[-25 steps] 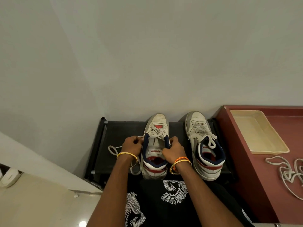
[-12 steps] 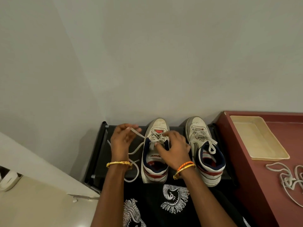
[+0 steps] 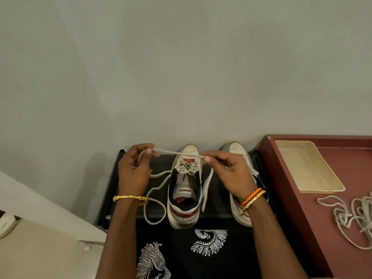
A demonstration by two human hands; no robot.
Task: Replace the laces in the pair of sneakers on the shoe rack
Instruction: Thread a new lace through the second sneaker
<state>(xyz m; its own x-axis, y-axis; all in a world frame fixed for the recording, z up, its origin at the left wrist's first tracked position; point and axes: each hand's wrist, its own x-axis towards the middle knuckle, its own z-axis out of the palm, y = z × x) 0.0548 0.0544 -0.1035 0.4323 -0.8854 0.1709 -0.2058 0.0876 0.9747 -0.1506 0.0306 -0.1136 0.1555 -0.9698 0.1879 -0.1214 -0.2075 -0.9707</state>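
Two white sneakers with navy and red trim stand on a black shoe rack [image 3: 161, 164], toes to the wall. The left sneaker [image 3: 186, 190] is partly laced with a white lace [image 3: 175, 152]. My left hand [image 3: 134, 170] pinches one stretch of that lace above the rack. My right hand [image 3: 227, 170] pinches it near the shoe's toe, and the lace runs taut between both hands. Slack lace loops down on the rack to the shoe's left, and one end hangs on its right. The right sneaker [image 3: 236, 150] is mostly hidden behind my right hand.
A dark red cabinet top [image 3: 342, 158] adjoins the rack on the right, carrying a cream tray [image 3: 306, 168] and a pile of loose white laces [image 3: 352, 216]. A grey wall rises directly behind the shoes. A pale ledge [image 3: 40, 198] lies to the left.
Both hands rose from the left sneaker's collar to above its toe, drawing the lace out taut between them. More slack now lies on the rack beside the shoe.
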